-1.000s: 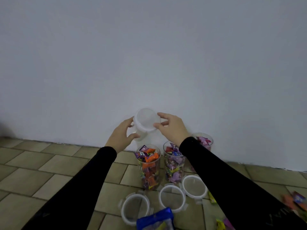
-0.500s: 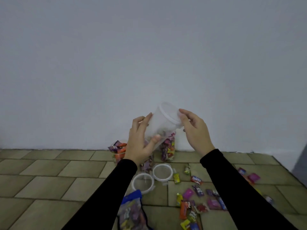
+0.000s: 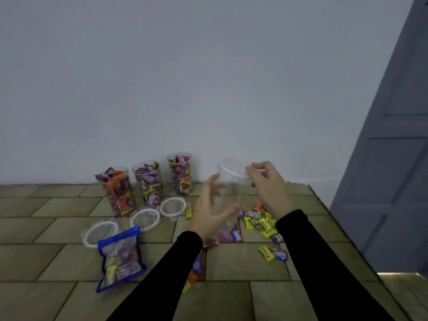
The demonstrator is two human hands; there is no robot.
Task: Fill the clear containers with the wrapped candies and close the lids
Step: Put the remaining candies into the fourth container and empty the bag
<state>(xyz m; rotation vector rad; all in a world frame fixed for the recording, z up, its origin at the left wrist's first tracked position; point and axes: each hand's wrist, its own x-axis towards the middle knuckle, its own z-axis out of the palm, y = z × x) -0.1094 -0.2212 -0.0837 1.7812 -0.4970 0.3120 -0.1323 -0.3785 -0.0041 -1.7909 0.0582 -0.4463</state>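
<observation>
An empty clear container [image 3: 231, 189] is held upright above the floor, its white-rimmed lid [image 3: 232, 169] on top. My left hand [image 3: 208, 210] wraps round the container's body from the left, thumb in front. My right hand [image 3: 268, 185] pinches the lid's right edge. Three open containers full of wrapped candies [image 3: 118, 192] [image 3: 149, 184] [image 3: 181, 173] stand in a row by the wall. Their three lids [image 3: 100, 232] [image 3: 144, 218] [image 3: 173, 206] lie flat in front of them. Loose wrapped candies [image 3: 261, 224] are scattered on the tiles under my hands.
A blue candy bag [image 3: 120, 258] lies on the tiled floor [image 3: 46, 262] at lower left. The white wall [image 3: 208, 89] runs behind the containers. A grey-blue door [image 3: 393, 170] stands at the right, past the floor's edge.
Both hands have carried the empty container down and to the right, from over the filled row to above the loose candies. It has gone from tilted to upright.
</observation>
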